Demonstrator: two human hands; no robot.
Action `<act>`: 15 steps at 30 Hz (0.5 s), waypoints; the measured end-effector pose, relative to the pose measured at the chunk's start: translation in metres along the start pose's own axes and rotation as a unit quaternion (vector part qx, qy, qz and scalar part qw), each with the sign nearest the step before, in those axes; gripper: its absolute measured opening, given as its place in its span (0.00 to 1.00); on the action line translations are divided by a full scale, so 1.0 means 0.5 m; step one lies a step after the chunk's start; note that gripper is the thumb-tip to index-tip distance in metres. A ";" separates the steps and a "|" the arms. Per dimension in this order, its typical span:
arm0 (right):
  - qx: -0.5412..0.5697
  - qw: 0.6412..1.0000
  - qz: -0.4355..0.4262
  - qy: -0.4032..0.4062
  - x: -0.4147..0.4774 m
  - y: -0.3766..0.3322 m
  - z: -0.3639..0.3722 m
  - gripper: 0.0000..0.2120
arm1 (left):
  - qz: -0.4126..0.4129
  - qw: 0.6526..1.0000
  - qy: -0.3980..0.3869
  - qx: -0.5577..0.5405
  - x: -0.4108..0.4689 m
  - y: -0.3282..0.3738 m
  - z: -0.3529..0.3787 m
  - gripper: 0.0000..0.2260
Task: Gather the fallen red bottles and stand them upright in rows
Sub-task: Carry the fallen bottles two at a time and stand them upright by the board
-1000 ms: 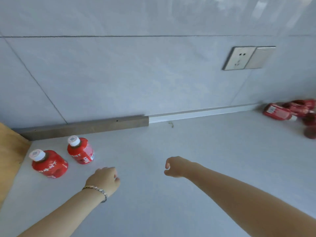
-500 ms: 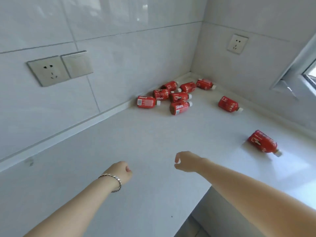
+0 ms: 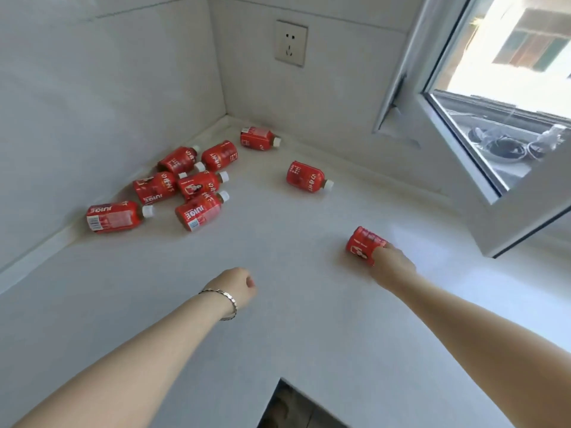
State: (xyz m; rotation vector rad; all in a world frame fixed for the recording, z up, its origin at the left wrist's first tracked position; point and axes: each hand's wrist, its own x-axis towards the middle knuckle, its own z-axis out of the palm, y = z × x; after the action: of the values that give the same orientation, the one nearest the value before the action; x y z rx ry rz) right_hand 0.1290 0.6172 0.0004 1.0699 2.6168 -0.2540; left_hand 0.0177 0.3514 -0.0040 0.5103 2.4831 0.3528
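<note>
Several red juice bottles with white caps lie on their sides on the white counter [image 3: 278,304]. A cluster [image 3: 194,186] sits near the back corner, with one bottle [image 3: 114,216] along the left wall. Two more lie apart: one by the back wall [image 3: 258,139] and one in the middle right [image 3: 306,177]. My right hand [image 3: 392,265] is closed around the cap end of the nearest fallen bottle [image 3: 363,244], hiding its cap. My left hand [image 3: 236,285], wearing a bracelet, hovers over the counter in a loose fist with nothing in it.
Tiled walls meet at the back corner, with a socket [image 3: 291,43] on the right wall. An open window frame [image 3: 482,168] juts over the counter at right. The counter's front edge has a cut-out [image 3: 296,406] at the bottom.
The view has swung right from the two upright bottles to the corner pile. My right hand reached out and took hold of the nearest fallen bottle. The left hand stayed fisted.
</note>
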 end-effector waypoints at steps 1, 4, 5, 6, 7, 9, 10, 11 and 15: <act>-0.004 1.000 0.021 0.005 0.020 0.018 0.002 0.19 | 0.006 1.000 -0.005 0.003 0.023 0.012 -0.002 0.04; -0.016 0.998 0.060 -0.016 0.079 0.070 0.024 0.18 | 0.021 1.000 -0.008 -0.004 0.097 0.045 -0.012 0.10; -0.001 0.997 0.070 -0.032 0.094 0.083 0.033 0.17 | 0.023 1.000 -0.011 -0.006 0.119 0.052 -0.014 0.12; 0.024 0.996 0.074 -0.049 0.106 0.094 0.040 0.16 | 0.026 1.000 -0.016 -0.005 0.137 0.060 -0.015 0.13; 0.058 0.994 0.073 -0.062 0.117 0.102 0.046 0.15 | 0.027 0.999 -0.022 -0.003 0.154 0.067 -0.016 0.12; 0.115 0.988 0.063 -0.079 0.133 0.114 0.046 0.16 | 0.033 0.999 -0.038 0.000 0.189 0.080 -0.020 0.10; 0.134 0.986 0.055 -0.087 0.137 0.120 0.039 0.17 | 0.036 0.998 -0.045 0.000 0.208 0.085 -0.021 0.08; 0.149 0.983 0.044 -0.094 0.141 0.124 0.028 0.17 | 0.040 0.998 -0.050 -0.004 0.226 0.090 -0.023 0.07; 0.216 0.972 0.005 -0.088 0.175 0.120 -0.054 0.13 | 0.058 0.996 -0.066 -0.003 0.293 0.113 -0.041 0.08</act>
State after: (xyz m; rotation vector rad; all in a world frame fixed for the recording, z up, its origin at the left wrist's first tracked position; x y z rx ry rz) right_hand 0.1065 0.7237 -0.0071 1.1268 2.4524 -0.9068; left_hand -0.0902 0.4620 -0.0385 0.6569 2.3298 0.3597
